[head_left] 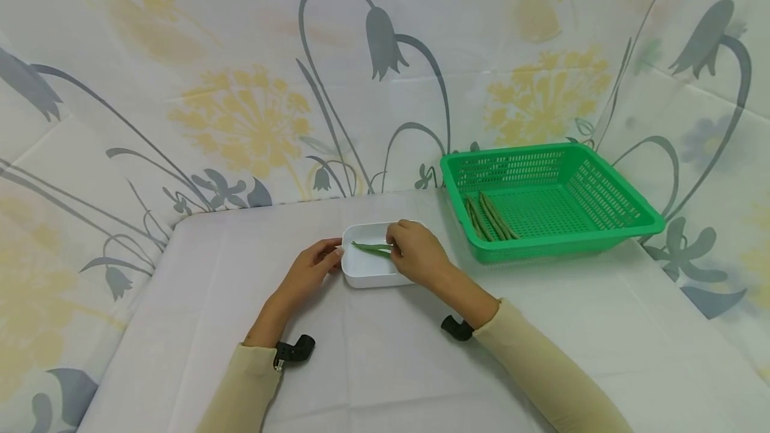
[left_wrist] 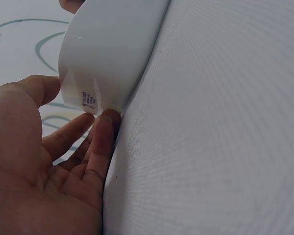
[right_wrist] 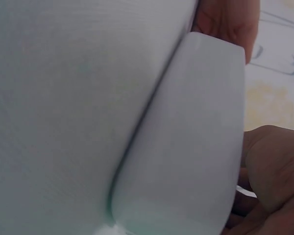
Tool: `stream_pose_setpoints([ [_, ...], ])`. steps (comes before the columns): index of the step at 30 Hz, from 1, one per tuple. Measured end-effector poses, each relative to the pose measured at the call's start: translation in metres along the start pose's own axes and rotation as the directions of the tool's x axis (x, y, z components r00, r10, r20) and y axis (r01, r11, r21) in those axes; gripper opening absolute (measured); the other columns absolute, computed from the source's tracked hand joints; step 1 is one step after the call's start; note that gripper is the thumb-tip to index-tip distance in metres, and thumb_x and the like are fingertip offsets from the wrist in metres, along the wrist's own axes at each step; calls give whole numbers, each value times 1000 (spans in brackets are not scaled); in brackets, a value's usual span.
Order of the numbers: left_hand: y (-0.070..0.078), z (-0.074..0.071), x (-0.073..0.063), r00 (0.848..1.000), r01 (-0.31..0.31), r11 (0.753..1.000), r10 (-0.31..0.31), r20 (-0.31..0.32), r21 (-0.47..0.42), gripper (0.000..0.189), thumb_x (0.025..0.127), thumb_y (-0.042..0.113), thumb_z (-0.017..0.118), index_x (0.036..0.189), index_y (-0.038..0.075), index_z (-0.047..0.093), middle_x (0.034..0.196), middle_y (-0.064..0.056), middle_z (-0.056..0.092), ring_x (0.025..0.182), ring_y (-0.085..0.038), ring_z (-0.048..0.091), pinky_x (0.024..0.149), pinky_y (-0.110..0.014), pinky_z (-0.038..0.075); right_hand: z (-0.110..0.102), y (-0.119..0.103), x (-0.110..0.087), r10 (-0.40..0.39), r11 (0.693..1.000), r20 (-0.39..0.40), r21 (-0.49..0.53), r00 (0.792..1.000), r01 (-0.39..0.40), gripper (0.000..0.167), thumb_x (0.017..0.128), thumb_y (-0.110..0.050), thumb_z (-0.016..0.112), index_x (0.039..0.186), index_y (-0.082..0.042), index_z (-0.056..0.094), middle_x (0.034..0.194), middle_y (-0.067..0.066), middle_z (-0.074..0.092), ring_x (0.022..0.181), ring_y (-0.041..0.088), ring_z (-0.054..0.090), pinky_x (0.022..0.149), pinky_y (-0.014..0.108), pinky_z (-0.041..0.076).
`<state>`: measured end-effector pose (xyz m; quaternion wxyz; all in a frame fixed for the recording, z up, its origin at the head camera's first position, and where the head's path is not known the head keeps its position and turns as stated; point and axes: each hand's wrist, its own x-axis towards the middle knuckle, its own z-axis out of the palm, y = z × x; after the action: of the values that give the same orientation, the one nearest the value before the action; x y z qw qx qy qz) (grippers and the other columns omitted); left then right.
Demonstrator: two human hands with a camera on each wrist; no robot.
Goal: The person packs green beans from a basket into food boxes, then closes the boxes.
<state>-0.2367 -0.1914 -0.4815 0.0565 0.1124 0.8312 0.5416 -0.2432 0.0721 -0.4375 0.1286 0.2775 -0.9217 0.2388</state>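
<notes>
A small white rectangular dish [head_left: 375,280] rests on the cloth-covered table. Inside it, slender green beans [head_left: 368,246] point leftward, their right ends hidden under my right hand [head_left: 418,252]. That hand's curled fingers pinch the beans over the dish's right half. At the dish's left end, my left hand [head_left: 313,266] touches the outer wall; in the left wrist view its thumb meets the rim and its extended fingers [left_wrist: 102,142] reach the wall near the table. From the right wrist view, the dish's side [right_wrist: 181,132] hides the beans and the right fingertips.
A green slotted plastic basket [head_left: 559,246] stands to the right of the dish. Several more green beans [head_left: 490,218] lie at its left side. A flower-patterned cloth [head_left: 259,119] hangs behind the table. Both wrists carry small black cameras [head_left: 295,351].
</notes>
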Motion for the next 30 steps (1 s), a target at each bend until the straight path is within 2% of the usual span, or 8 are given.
stream_pose_setpoints([
  [8, 0, -1, 1, 1000, -2, 1000, 2, -2, 10, 47, 112, 31, 56, 150, 3, 56, 130, -16, 68, 113, -27, 69, 95, -35, 56, 4, 1, 0, 22, 1000, 11, 5, 1000, -22, 11, 89, 7, 74, 95, -2, 71, 90, 6, 69, 82, 20, 63, 72, 34, 56],
  [14, 0, -1, 0, 1000, 3, 1000, -3, 0, 16, 48, 112, 30, 56, 151, 3, 55, 131, -16, 68, 113, -26, 68, 94, -33, 56, 2, 4, 1, 38, 998, 56, 37, 998, -40, 12, 88, 7, 72, 90, -4, 70, 84, 5, 67, 81, 20, 61, 72, 34, 54],
  [20, 1, -1, -1, 1000, 9, 1000, -9, 4, 13, 47, 113, 30, 55, 151, 3, 54, 132, -17, 68, 112, -25, 68, 94, -31, 56, -1, 7, 1, 47, 998, 96, 29, 994, -50, 7, 89, 3, 71, 88, -5, 69, 84, 4, 66, 81, 20, 59, 72, 34, 53],
  [30, 0, 0, 0, 1000, 18, 1000, -18, 5, -4, 47, 112, 29, 56, 151, 3, 55, 133, -18, 67, 113, -27, 69, 92, -27, 55, -24, 9, 1, 52, 998, 55, 42, 997, -54, 4, 90, -3, 74, 93, -3, 70, 83, 6, 66, 76, 19, 59, 70, 35, 53],
])
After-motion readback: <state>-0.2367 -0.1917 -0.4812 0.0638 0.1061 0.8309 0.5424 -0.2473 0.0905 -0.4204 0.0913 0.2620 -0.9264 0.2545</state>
